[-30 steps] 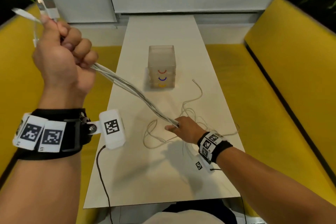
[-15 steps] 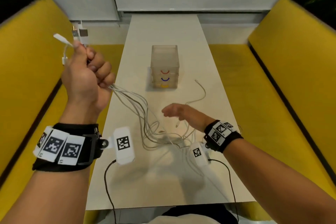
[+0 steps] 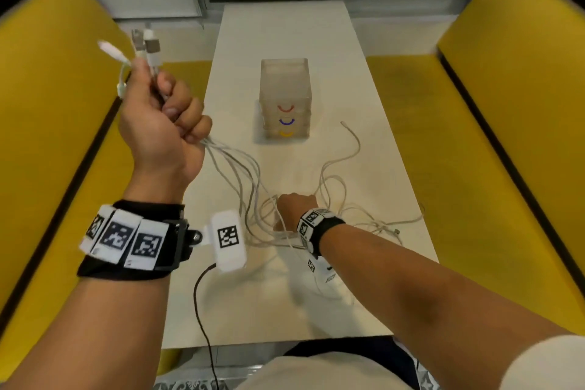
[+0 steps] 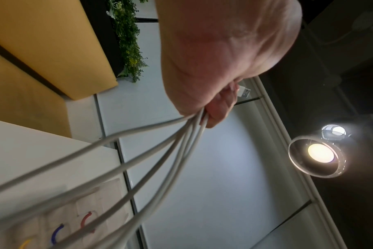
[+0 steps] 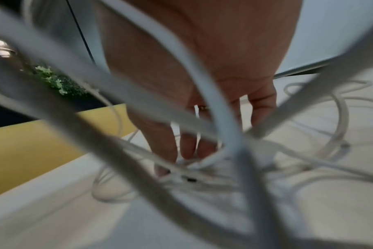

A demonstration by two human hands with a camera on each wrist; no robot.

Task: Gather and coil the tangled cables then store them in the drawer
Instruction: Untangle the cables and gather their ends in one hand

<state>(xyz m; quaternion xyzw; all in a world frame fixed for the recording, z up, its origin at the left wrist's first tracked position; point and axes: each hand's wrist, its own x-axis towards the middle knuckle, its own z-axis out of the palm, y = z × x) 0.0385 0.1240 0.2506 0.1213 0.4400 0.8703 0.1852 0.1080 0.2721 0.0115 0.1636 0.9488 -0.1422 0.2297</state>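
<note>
— What do the cables look like?

— Thin white round-sheathed cables (image 3: pixel 240 174), smooth and limp, several of them. One end of the bunch is gathered in the left hand (image 3: pixel 158 127), whose fingers are curled tight around the strands; white plug ends (image 3: pixel 148 49) with metal tips stick up above the fist. In the left wrist view the strands (image 4: pixel 160 151) fan out from under the closed fingers, and a metal USB plug (image 4: pixel 244 91) shows past the knuckles.

— And the rest of them?

— They droop from the fist down to the pale cream rectangular tabletop (image 3: pixel 285 35), where they lie in loose overlapping loops near the front right. One strand curls away toward the drawer unit.

— The right hand?

— The right hand (image 3: pixel 292 209) is down in the tangle on the table. The right wrist view shows its fingers (image 5: pixel 160 139) pointing downward among the loops, tips at the strands; whether they pinch one I cannot tell, the picture is blurred.

— The drawer?

— A small frosted translucent plastic drawer unit (image 3: pixel 284 95), boxy, three stacked drawers with curved red, blue and yellow handles, all closed, stands mid-table beyond the cables.

— Around it?

— Mustard-yellow upholstered benches (image 3: pixel 506 104) flank the table; both wrists wear black straps with square-patterned white tags (image 3: pixel 126 237).
</note>
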